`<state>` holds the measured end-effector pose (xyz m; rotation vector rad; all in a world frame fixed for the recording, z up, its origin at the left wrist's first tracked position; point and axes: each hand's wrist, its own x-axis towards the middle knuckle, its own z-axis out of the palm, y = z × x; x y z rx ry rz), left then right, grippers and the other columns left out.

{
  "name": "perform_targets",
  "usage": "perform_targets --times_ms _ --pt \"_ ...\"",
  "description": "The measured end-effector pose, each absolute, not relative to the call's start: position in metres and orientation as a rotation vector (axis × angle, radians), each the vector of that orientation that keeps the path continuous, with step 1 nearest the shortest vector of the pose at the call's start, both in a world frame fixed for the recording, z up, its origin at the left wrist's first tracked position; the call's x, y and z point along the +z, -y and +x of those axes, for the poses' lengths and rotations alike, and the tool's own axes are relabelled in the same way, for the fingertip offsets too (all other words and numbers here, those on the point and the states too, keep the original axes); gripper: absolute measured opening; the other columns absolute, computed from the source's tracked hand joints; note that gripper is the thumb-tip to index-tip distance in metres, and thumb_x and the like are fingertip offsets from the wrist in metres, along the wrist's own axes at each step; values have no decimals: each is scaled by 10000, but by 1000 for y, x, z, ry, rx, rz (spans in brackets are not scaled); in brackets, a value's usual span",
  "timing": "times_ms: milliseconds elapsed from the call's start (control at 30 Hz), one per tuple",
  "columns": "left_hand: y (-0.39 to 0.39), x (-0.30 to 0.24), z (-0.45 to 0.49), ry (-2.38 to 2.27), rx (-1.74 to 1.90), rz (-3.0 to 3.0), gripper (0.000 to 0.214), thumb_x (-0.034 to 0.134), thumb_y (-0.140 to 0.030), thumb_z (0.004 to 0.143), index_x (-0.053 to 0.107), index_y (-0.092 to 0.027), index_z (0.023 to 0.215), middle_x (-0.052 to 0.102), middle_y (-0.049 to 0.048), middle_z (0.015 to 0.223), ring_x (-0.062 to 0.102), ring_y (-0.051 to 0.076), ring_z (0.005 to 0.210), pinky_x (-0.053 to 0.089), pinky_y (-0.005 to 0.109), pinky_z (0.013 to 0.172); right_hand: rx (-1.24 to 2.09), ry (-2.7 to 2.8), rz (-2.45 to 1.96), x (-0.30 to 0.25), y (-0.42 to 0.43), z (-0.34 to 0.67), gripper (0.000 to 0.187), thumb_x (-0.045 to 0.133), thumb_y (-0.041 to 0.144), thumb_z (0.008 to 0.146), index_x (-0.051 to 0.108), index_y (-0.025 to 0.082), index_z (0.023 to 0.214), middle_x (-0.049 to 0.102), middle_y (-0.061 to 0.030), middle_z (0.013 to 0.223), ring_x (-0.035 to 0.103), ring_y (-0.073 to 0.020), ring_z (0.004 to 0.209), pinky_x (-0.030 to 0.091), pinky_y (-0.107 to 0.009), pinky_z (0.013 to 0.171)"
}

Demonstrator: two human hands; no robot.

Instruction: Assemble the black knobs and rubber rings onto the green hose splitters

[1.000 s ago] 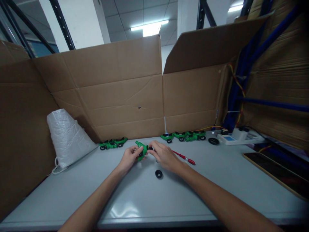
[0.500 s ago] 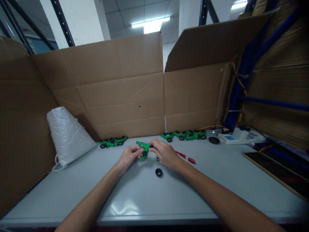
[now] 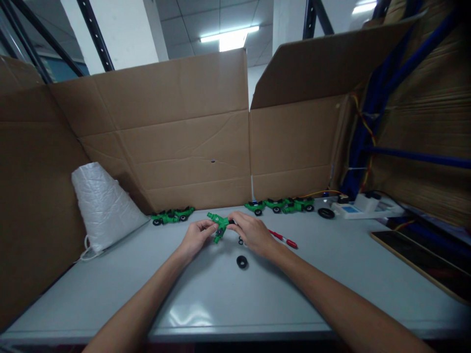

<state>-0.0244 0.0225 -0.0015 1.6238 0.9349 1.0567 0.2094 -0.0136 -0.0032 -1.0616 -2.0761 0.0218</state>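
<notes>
A small green toy vehicle body is held between both hands above the grey table. My left hand pinches its left side. My right hand grips its right end, where a black wheel shows at the fingertips. A loose black tyre lies on the table just below my right hand. A smaller black ring lies by my right palm.
Finished green toy vehicles stand in a row at the back left and back right. A red pen, a white sack, another black tyre, a white device and a dark board surround the spot. Cardboard walls enclose it.
The green toy has been turned slightly between my fingers and lifted a little. Both hands stay in the same place.
</notes>
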Motion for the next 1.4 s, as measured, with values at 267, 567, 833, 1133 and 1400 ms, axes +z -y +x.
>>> perform_targets --times_ms 267,567,833,1133,1400 --pt "-26 -11 -18 -935 1083 1530 442 877 -553 790 704 -147 829 619 0 697 499 118 607 370 230 584 25 2034 -1090 -6 12 210 106 630 333 1080 660 238 1114 754 -64 1033 715 -257 926 479 -332 784" --pt "-16 -1 -17 -806 1080 1363 440 918 -506 778 678 -162 914 658 30 863 597 143 756 448 221 652 150 1923 -1039 -4 15 206 78 628 302 1071 663 239 1102 763 -57 1053 712 -241 928 489 -328 822" --pt "-6 7 -13 -708 1016 1233 595 880 -534 834 660 -228 1295 746 88 1103 720 191 810 534 273 661 458 1757 -1013 -4 14 200 112 665 333 1012 686 232 1055 769 -29 973 677 -187 700 480 -301 671" --pt "-15 4 -17 -738 1121 1211 436 884 -522 832 693 -189 1038 706 70 1060 678 202 955 588 272 716 516 1758 -1005 -3 17 198 180 638 392 1025 661 226 959 679 19 747 592 -166 622 418 -276 603" --pt "-21 -2 -19 -808 1118 1291 498 838 -623 832 695 -171 985 679 47 936 641 181 844 545 266 699 599 1675 -1043 -6 13 199 288 461 430 1099 592 246 922 612 46 643 588 -170 582 411 -272 597"
